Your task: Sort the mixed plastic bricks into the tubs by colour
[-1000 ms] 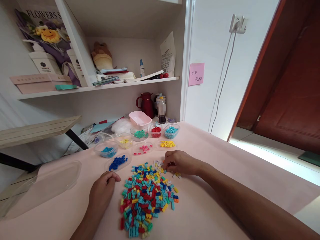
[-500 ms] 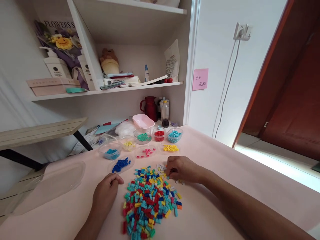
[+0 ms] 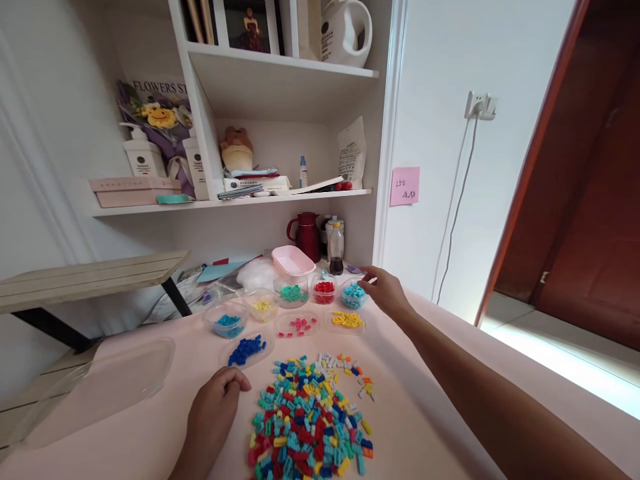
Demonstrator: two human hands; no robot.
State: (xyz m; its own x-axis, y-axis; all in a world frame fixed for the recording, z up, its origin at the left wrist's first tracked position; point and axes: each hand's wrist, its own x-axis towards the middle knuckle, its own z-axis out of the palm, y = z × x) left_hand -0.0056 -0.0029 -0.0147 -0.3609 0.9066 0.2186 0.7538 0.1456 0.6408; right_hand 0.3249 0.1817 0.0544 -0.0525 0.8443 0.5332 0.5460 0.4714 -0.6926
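My right hand reaches over the right rim of a small clear tub of light blue bricks. Its forefinger and thumb look apart above the bricks, and no brick can be made out between them. On the table, my left hand rests loosely curled with nothing visible in it, left of a large heap of mixed toy bricks. White, orange and yellow bricks lie scattered at the heap's far right side. A tray of dark blue bricks sits just beyond my left hand.
More clear containers hold yellow, pink, red, green, pale yellow and blue bricks. Behind stand a pink basin, a bottle and a dark red jug. A clear lid lies left.
My right hand has moved from the far right edge of the heap to the light blue tub, and its fingers have parted. My left hand stays put. The camera view has tilted up.
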